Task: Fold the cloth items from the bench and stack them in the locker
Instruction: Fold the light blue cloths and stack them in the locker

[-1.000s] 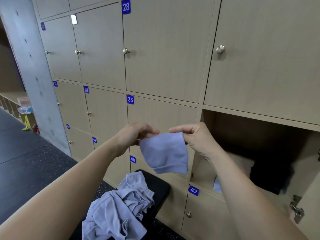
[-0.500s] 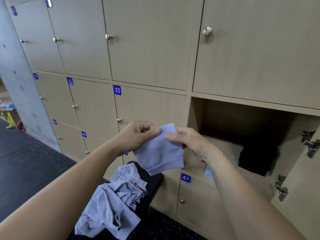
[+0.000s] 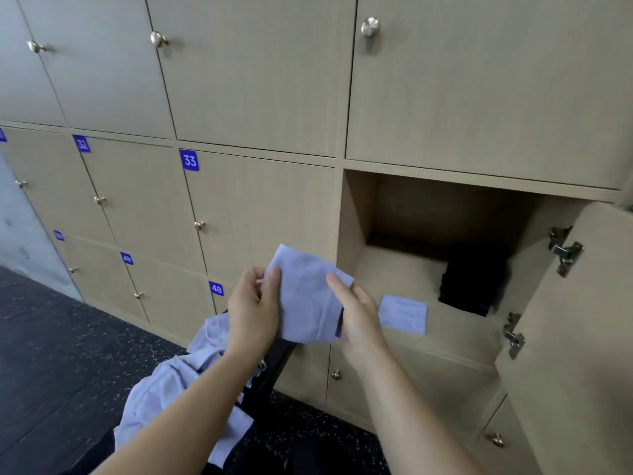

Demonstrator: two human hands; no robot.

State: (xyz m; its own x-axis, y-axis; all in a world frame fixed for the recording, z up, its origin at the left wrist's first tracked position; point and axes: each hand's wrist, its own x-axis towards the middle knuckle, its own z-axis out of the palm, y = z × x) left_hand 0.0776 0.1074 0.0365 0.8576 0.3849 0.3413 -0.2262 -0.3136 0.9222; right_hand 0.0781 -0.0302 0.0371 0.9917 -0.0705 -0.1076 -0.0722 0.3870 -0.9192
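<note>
Two hands grip the cloth [image 3: 305, 296]: left hand [image 3: 253, 310], right hand [image 3: 359, 317]. Locker [image 3: 356, 214] lies at 2 o'clock, nearer the right hand.

Cloths on the bench [image 3: 270, 368] and in the open locker [image 3: 356, 214]
A crumpled pile of pale cloths [image 3: 171, 389] lies on the black bench; on the locker's bottom lie a folded pale cloth [image 3: 403, 314] and, further back, a dark bundle [image 3: 472, 279].
</note>
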